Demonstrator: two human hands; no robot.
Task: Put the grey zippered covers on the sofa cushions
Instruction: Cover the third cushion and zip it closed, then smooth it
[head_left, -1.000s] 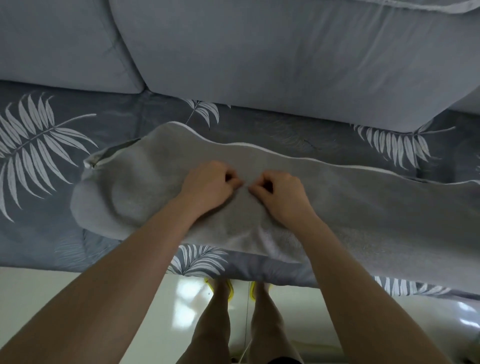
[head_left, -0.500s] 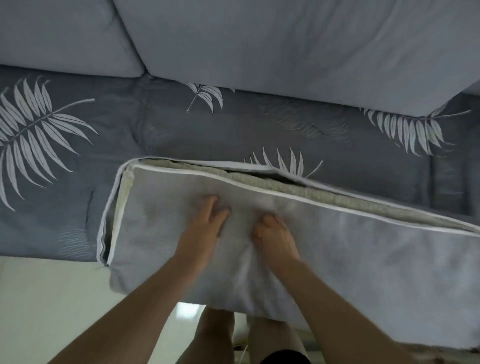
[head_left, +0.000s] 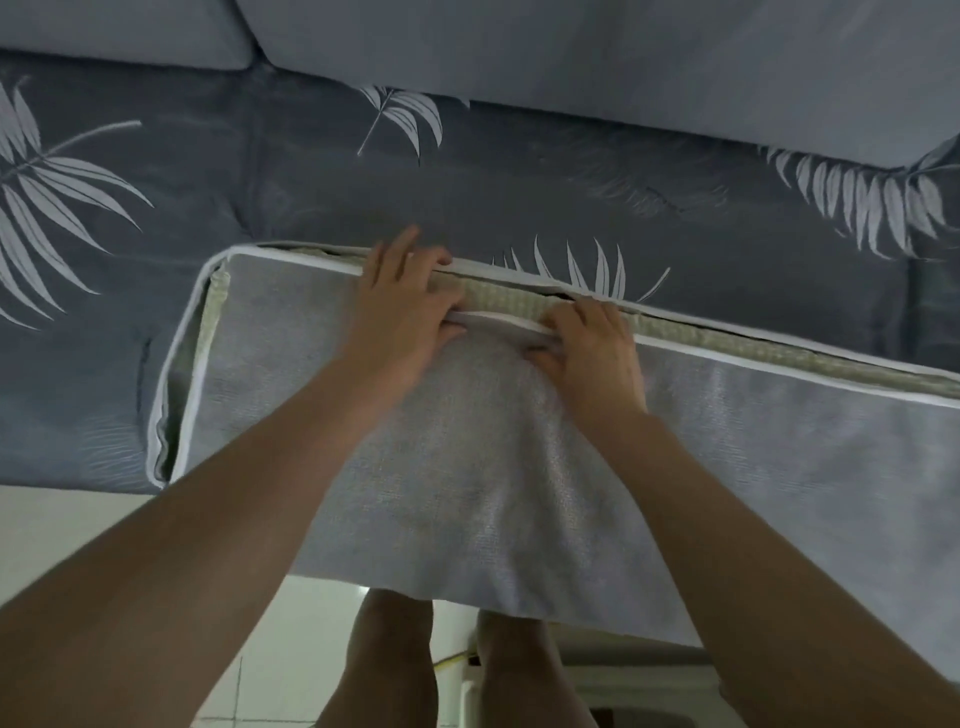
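A grey zippered cover (head_left: 467, 467) with white piping wraps a long sofa cushion lying across the sofa seat, its near side hanging over the seat's front edge. Along the far edge the cover gapes and the cushion's beige mesh inner (head_left: 727, 345) shows through. My left hand (head_left: 405, 306) pinches the white piped edge at the middle of that opening, fingers reaching over it. My right hand (head_left: 592, 348) grips the same piped edge just to the right, bunching the fabric between the two hands.
The sofa seat (head_left: 260, 171) is dark grey with white leaf prints. Plain grey back cushions (head_left: 571, 62) stand along the far side. Below the seat's front edge are a pale tiled floor (head_left: 78, 530) and my bare legs (head_left: 395, 660).
The cushion was flipped so its open far edge faces up. Both hands moved from the cover's flat middle up to the far piped edge and took hold of it.
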